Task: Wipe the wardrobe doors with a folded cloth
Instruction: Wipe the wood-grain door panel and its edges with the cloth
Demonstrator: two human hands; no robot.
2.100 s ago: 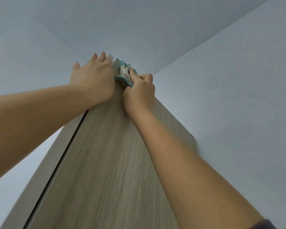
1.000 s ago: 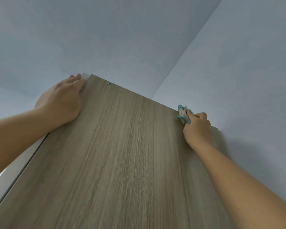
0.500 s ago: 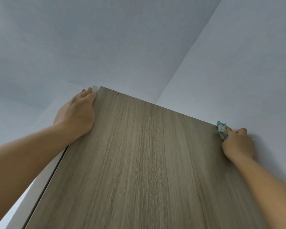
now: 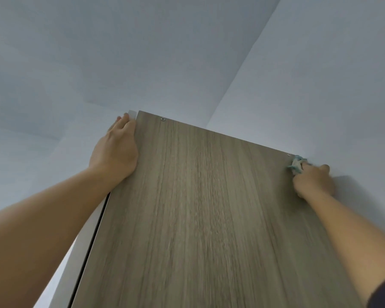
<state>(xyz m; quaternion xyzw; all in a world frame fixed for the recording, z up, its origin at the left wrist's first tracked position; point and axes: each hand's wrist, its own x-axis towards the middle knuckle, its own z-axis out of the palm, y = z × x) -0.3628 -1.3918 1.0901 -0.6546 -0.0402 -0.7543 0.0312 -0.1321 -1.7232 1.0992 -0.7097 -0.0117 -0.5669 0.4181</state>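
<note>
A tall wood-grain wardrobe door (image 4: 200, 218) fills the lower middle, seen from below up to its top edge. My right hand (image 4: 312, 182) is at the door's top right corner, closed around a folded white and teal cloth (image 4: 296, 166) that presses against that corner. My left hand (image 4: 116, 152) rests flat on the door's upper left edge, fingers pointing up and wrapped slightly around the edge. Most of the cloth is hidden inside my fist.
A pale wall (image 4: 320, 85) stands right beside the door's right edge, and the ceiling (image 4: 98, 52) is close above. A white frame strip (image 4: 76, 258) runs down the left side with a dark gap next to the door.
My right hand has slid the cloth along the top edge from the left corner to the far right corner. My left hand has stayed on the upper left edge.
</note>
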